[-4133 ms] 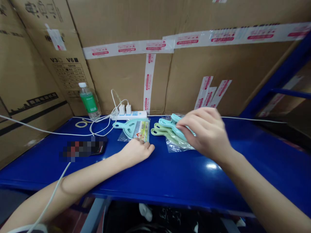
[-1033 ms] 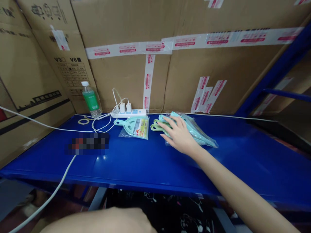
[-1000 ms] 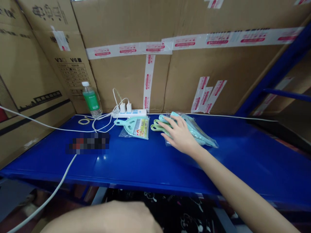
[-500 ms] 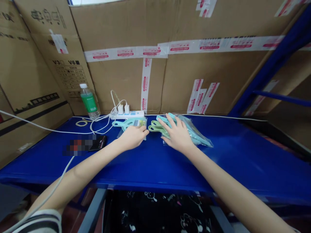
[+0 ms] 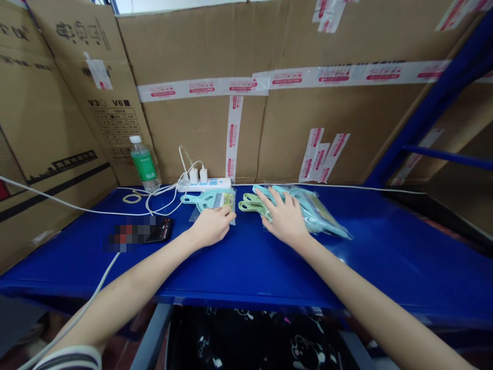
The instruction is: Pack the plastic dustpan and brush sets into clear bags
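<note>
A light-blue dustpan and brush set (image 5: pixel 210 199) lies flat in a clear plastic bag, its handle pointing left. My left hand (image 5: pixel 213 226) is at the near right corner of that bag, fingers curled and pinching its edge. To the right, several bagged dustpans (image 5: pixel 321 218) in light blue and green lie in an overlapping pile. The green handles (image 5: pixel 251 204) stick out on the left side. Spread over the pile is my right hand (image 5: pixel 285 216), its fingers apart and resting on the plastic; the palm hides part of it.
Behind the set sits a white power strip (image 5: pixel 217 183) with chargers and looping white cables. A green-labelled bottle (image 5: pixel 144 163) stands at the back left, near a coiled band (image 5: pixel 132 198) and a dark flat item (image 5: pixel 164 229). Cardboard walls (image 5: pixel 192 133) line the blue table (image 5: pixel 239 267).
The pile under my right hand has slid slightly right and fanned out a little. My left hand has shifted slightly toward me, showing more of the bagged set. The view has shifted a little.
</note>
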Motion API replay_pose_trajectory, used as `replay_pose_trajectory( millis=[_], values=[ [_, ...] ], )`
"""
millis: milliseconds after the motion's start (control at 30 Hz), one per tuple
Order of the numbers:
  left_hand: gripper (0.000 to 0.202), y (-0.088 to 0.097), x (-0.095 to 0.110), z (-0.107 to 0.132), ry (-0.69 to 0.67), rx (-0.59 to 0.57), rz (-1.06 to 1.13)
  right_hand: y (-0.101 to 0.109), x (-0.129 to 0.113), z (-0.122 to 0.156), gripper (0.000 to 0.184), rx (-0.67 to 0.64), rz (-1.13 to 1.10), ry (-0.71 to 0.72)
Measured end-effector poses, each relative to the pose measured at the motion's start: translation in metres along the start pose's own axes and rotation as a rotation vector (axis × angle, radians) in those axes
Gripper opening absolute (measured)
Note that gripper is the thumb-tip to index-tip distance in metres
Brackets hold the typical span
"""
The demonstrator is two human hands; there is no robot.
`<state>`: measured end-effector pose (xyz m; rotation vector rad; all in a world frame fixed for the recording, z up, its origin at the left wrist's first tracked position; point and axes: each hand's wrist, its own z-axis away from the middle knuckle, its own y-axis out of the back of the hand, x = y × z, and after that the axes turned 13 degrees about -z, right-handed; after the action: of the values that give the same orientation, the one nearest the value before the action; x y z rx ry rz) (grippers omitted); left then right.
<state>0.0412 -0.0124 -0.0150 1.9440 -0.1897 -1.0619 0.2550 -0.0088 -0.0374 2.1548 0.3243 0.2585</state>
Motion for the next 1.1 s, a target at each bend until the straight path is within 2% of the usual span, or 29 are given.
replay_pose_trajectory(
  millis=[233,367,533,667,767,900,1100],
  values=[
    [0.021,-0.001,0.002,0.0,0.005,-0.012,0.041,-0.001,0.0,0.0,0.064,-0.008,0.007,-0.039],
    [0.019,-0.003,0.0,-0.001,0.042,-0.011,0.057,-0.004,0.002,0.0,0.069,0.01,0.012,-0.048],
    [0.017,-0.002,-0.002,0.001,0.08,-0.009,0.039,-0.003,0.004,-0.001,0.065,0.008,0.013,-0.073],
    [0.021,-0.003,-0.004,0.003,0.021,-0.025,0.037,-0.004,0.009,-0.002,0.064,-0.002,0.001,-0.101],
    [0.014,-0.007,-0.006,0.003,-0.037,-0.028,0.023,-0.008,0.018,-0.002,0.069,0.009,-0.015,-0.102],
    [0.017,-0.011,-0.007,0.002,-0.057,-0.017,-0.007,-0.013,0.034,-0.002,0.076,0.054,-0.03,-0.079],
    [0.022,-0.008,-0.005,0.002,-0.081,-0.052,-0.007,-0.012,0.046,-0.003,0.073,0.059,-0.049,-0.082]
  ],
)
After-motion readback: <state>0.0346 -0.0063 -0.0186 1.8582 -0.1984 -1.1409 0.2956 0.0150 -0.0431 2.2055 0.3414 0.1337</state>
